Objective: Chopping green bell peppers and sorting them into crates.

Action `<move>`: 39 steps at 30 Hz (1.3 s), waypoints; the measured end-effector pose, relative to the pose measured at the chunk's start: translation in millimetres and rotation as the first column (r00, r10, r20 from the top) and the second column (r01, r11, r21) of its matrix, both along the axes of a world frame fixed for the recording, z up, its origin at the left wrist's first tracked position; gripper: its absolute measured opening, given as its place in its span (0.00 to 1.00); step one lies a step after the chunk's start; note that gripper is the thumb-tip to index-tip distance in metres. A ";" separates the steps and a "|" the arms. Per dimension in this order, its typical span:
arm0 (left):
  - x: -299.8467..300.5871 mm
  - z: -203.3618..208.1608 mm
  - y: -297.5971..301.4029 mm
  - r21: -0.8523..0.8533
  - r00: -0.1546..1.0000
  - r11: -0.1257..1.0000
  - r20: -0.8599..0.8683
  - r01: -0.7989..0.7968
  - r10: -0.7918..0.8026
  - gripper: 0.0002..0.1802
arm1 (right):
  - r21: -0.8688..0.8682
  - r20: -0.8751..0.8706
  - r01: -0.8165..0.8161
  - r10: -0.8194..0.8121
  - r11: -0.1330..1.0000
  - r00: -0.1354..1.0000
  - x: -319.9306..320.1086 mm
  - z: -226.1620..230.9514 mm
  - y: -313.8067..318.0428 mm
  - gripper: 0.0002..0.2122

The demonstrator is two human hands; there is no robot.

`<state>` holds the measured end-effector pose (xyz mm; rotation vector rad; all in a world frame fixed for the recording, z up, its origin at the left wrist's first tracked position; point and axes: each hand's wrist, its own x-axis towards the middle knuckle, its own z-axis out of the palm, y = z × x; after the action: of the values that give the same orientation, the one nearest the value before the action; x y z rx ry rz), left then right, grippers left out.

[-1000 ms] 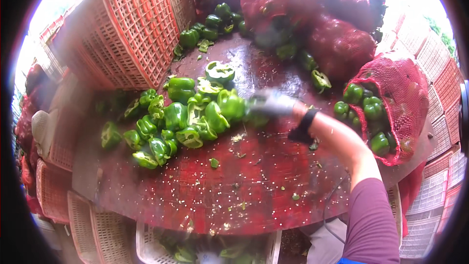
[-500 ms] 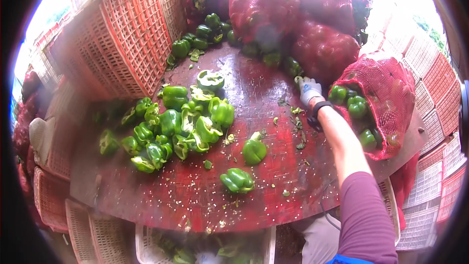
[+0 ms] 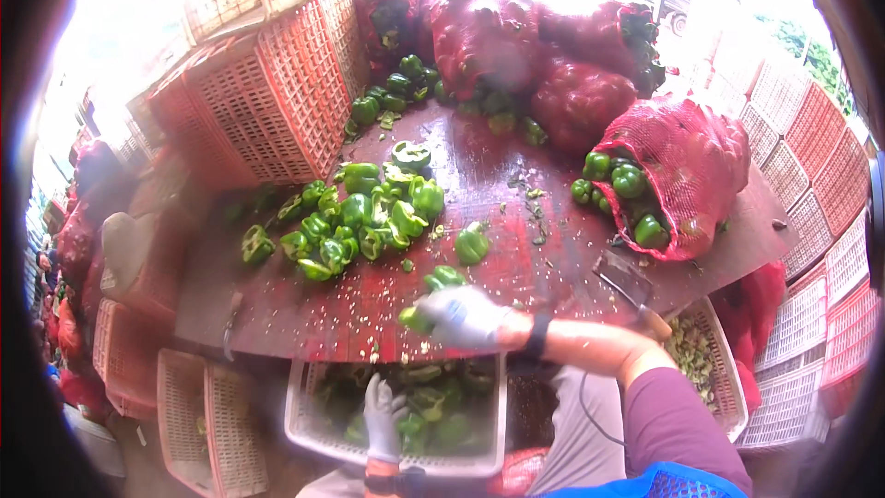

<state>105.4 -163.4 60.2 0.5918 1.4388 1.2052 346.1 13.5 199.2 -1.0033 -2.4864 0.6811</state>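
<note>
My right hand [image 3: 461, 317], in a pale work glove, is closed on a green bell pepper [image 3: 416, 320] above the table's near edge. Just beyond it lie two more green peppers, one near the glove [image 3: 444, 278] and one farther back [image 3: 472, 244]. My left hand [image 3: 382, 410], also gloved, has its fingers apart and holds nothing. Under it is a white crate [image 3: 499, 424] of green peppers [image 3: 433, 403], below the table edge. A heap of cut and whole green peppers [image 3: 356, 212] rests on the left part of the red table [image 3: 516, 304].
A cleaver [image 3: 624, 280] lies at the right edge, its wooden handle overhanging a crate of scraps [image 3: 699, 355]. A knife [image 3: 231, 325] lies at the left. Red mesh sacks of peppers [image 3: 687, 161] stand at the right and back. Orange crates [image 3: 304, 83] are stacked at the back left.
My right hand has come back from the far sacks to the near edge, bringing a green pepper. My left hand shows clearly over the crate. The view has tilted lower.
</note>
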 end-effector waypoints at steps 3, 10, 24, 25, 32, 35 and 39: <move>5.7 43.8 -9.0 0.125 0.862 0.989 0.507 -0.074 0.000 0.34 | 0.123 -0.008 -0.106 0.107 0.987 0.994 -75.2 -34.6 -80.5 0.10; 30.0 86.5 -27.4 0.122 0.672 0.988 0.740 -0.097 -0.026 0.15 | 0.302 -0.048 -0.348 0.379 0.887 0.924 -47.2 -0.1 -136.0 0.33; 36.1 61.2 -72.3 0.153 0.685 0.912 0.710 -0.380 0.166 0.15 | 0.080 -0.364 0.038 -0.006 0.996 0.932 -102.0 -52.5 -192.4 0.16; 42.0 59.0 -72.1 0.193 0.661 0.874 0.730 -0.446 0.176 0.17 | 0.058 -0.388 0.120 -0.088 0.991 0.917 -106.1 -51.8 -194.8 0.10; -6.7 46.5 -67.5 0.303 0.880 0.924 0.470 -0.232 0.067 0.24 | -0.681 -0.470 -0.029 -0.407 0.732 0.783 -15.0 -4.7 -136.6 0.10; -15.4 25.6 -54.7 0.325 0.999 0.945 -0.048 0.019 -0.004 0.34 | -0.233 -0.258 0.402 -0.455 0.886 0.853 100.3 27.9 -144.6 0.11; -42.6 -28.9 -57.8 0.171 0.501 0.907 -0.864 0.384 -0.050 0.46 | 0.319 0.296 0.596 -0.675 0.737 0.676 220.0 31.5 -178.3 0.12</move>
<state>62.8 -221.2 31.4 1.7699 1.8571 0.9700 566.0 -164.8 230.7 -1.9450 -2.1730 -0.0099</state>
